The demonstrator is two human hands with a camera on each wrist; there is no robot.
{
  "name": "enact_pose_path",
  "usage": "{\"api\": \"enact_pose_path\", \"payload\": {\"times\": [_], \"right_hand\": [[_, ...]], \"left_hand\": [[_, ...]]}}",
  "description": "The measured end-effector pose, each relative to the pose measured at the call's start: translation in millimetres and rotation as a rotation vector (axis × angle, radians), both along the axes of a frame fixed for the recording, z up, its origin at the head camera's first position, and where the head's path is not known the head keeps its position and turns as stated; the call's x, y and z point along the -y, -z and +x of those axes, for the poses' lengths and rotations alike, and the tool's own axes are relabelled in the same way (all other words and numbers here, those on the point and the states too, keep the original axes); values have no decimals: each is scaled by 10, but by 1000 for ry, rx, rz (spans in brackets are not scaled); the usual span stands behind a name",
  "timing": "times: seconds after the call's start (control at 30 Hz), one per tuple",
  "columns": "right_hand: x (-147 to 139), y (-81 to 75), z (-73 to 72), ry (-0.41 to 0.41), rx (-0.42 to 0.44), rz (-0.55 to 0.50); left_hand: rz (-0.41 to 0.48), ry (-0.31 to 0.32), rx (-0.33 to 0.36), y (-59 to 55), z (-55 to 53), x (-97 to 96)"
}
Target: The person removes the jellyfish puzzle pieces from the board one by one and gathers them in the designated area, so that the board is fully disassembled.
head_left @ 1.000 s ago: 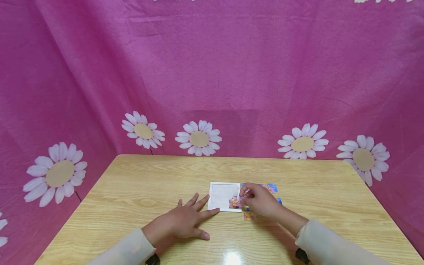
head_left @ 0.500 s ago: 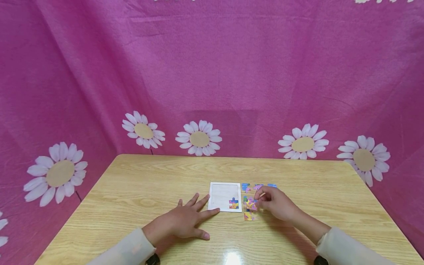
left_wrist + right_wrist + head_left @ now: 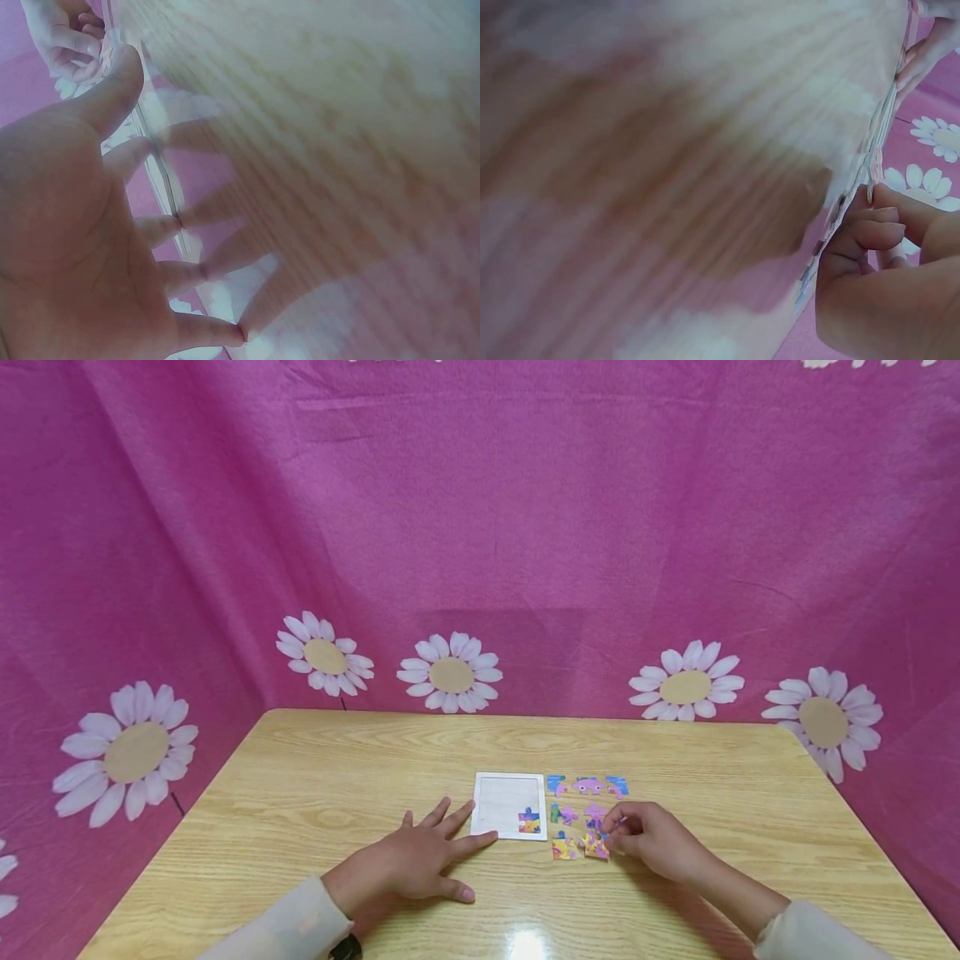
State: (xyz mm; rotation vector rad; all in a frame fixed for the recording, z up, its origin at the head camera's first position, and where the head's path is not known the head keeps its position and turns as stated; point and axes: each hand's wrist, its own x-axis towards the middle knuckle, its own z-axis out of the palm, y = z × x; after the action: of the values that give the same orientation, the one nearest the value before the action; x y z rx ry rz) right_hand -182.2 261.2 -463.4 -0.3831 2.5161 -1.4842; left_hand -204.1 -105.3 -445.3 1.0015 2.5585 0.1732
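Observation:
In the head view my left hand (image 3: 423,857) lies spread on the table, fingertips at the left and front edges of a white square puzzle frame (image 3: 477,806). One colourful jigsaw piece (image 3: 529,823) sits in the frame's front right corner. To the right of the frame, my right hand (image 3: 658,841) pinches a pink and yellow jigsaw piece (image 3: 597,845) between thumb and index finger. That piece overlaps the loose ones around it in this view. From the right wrist view the pinched piece (image 3: 870,193) shows edge-on at the fingertips, its face hidden.
Several loose jigsaw pieces lie in rows right of the frame, among them a blue corner piece (image 3: 557,785), a pink one with eyes (image 3: 588,786) and a yellow one (image 3: 564,847). Behind the wooden table (image 3: 360,760) hangs a pink flowered cloth (image 3: 525,543).
My right hand has moved from over the frame to the right and nearer, carrying the pinched piece to the loose ones. The piece in the frame's corner is now uncovered. My left hand stays put.

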Motion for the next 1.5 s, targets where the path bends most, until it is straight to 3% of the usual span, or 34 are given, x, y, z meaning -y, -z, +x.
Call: {"api": "enact_pose_path", "payload": {"times": [0.2, 0.5, 0.7, 1.17, 1.5], "right_hand": [[-31, 20, 44, 3, -15, 56], [-35, 63, 48, 8, -108, 147], [-22, 56, 41, 41, -97, 198], [-16, 21, 70, 54, -68, 187], [152, -28, -13, 27, -94, 93]], "left_hand": [[2, 4, -4, 3, -1, 5], [-2, 4, 0, 37, -18, 10], [-1, 0, 6, 12, -14, -1], [-3, -10, 13, -3, 0, -3], [4, -11, 21, -2, 5, 0]]}}
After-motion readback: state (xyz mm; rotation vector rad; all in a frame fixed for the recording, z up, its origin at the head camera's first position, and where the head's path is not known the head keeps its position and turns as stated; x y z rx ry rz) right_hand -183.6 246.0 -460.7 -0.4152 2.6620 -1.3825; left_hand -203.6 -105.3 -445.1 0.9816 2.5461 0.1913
